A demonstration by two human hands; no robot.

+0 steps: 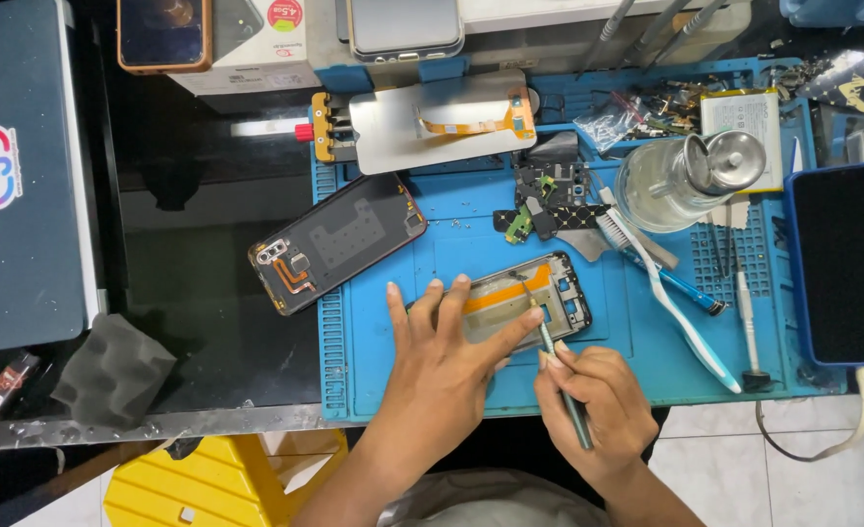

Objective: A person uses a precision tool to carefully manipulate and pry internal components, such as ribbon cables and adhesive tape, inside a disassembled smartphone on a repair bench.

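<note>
The left hand [442, 366] lies flat, fingers spread, pinning the phone frame [525, 298] to the blue mat [637, 361] on the surface. The right hand [593, 400] has its grip pinched on tweezers [557, 361], tip at the frame.

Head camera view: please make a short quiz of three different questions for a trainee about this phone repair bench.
1. True or false: the left hand lies flat on the phone frame on the blue mat.
2. What does the right hand hold?
A. a toothbrush
B. a thin tool
C. a cable
3. Fill in: the phone back cover lies to the ___ of the frame in the picture.

Key
1. True.
2. B: the thin tool points its tip onto the frame; the toothbrush lies untouched on the mat.
3. Left.
</note>
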